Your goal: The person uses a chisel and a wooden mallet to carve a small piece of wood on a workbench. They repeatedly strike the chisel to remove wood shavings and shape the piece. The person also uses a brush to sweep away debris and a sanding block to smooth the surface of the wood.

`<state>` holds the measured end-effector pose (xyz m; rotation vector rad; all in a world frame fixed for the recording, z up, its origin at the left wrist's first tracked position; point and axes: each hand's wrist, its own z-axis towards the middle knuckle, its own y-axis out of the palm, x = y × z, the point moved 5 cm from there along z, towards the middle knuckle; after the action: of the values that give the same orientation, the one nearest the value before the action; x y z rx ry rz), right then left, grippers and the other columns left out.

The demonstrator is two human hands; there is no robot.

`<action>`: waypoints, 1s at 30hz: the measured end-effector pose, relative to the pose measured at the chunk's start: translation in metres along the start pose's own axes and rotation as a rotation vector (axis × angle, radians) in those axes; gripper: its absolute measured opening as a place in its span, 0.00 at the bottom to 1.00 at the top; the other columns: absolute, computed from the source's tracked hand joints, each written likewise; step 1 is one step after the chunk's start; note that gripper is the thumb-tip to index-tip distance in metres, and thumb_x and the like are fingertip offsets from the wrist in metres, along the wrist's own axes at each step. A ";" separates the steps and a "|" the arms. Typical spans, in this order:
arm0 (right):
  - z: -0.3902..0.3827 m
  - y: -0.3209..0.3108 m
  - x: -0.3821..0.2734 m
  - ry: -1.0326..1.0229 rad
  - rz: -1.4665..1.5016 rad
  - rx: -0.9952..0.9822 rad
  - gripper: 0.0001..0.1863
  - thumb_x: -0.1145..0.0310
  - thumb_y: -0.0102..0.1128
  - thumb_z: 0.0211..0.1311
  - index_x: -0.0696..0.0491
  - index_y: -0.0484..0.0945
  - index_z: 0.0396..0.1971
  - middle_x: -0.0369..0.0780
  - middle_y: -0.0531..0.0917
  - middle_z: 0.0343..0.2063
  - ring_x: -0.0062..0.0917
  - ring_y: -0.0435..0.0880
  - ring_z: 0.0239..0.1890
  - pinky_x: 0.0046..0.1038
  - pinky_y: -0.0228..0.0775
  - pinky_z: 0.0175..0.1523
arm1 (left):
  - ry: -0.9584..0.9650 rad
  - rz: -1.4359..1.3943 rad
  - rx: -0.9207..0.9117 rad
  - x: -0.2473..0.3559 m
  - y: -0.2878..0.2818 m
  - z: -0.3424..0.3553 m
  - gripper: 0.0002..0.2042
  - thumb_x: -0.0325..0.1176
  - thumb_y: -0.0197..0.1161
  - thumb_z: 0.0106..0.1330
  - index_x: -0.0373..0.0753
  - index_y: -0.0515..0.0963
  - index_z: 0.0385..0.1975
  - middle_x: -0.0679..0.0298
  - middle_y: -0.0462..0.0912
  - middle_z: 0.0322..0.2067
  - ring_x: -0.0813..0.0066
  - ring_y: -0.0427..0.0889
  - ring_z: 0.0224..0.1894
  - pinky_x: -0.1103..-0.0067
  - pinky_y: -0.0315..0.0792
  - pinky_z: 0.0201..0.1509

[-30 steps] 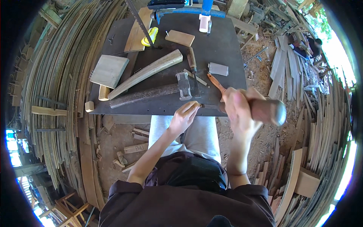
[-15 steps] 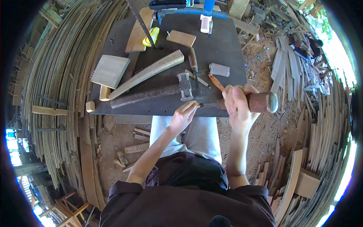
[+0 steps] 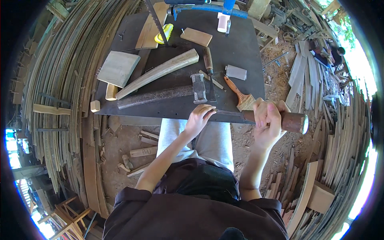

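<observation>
A chisel (image 3: 295, 122) with a thick brown wooden handle lies across the near edge of the table. My right hand (image 3: 267, 119) is closed round its handle, palm side up. At the blade's far end my left hand (image 3: 200, 119) is pinched, fingertips at the tip. Just beyond my right hand lies a paintbrush (image 3: 243, 97) with an orange-brown handle. A heavy hammer (image 3: 199, 88) rests beyond my left hand, its long handle pointing left. Behind the hammer head is another wooden-handled chisel (image 3: 208, 61).
The dark table (image 3: 236, 48) also bears a tapered wood piece (image 3: 160, 74), a grey wooden block (image 3: 118, 69), a flat wood block (image 3: 196, 37) and a pale block (image 3: 236, 72). An upright saw blade (image 3: 157, 22) stands near a yellow object (image 3: 164, 33). Stacked boards (image 3: 60, 88) flank the left.
My right hand has shifted right with the chisel, uncovering the paintbrush's bristles. My left hand has moved slightly right and stays at the blade tip. The view has shifted a little.
</observation>
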<state>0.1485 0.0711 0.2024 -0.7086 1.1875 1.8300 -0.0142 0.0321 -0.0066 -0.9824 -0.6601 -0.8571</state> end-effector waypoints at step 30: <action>-0.006 0.010 0.002 0.051 -0.087 0.017 0.18 0.77 0.51 0.64 0.50 0.58 0.15 0.32 0.62 0.08 0.14 0.55 0.10 0.24 0.53 0.25 | 0.101 0.015 0.022 0.009 -0.012 -0.001 0.09 0.23 0.68 0.58 0.34 0.80 0.37 0.58 0.83 0.38 0.61 0.83 0.40 0.72 0.78 0.44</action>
<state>0.1393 0.0642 0.2032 -0.7895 1.1855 1.7376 -0.0198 0.0249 0.0048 -0.9168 -0.5741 -0.8787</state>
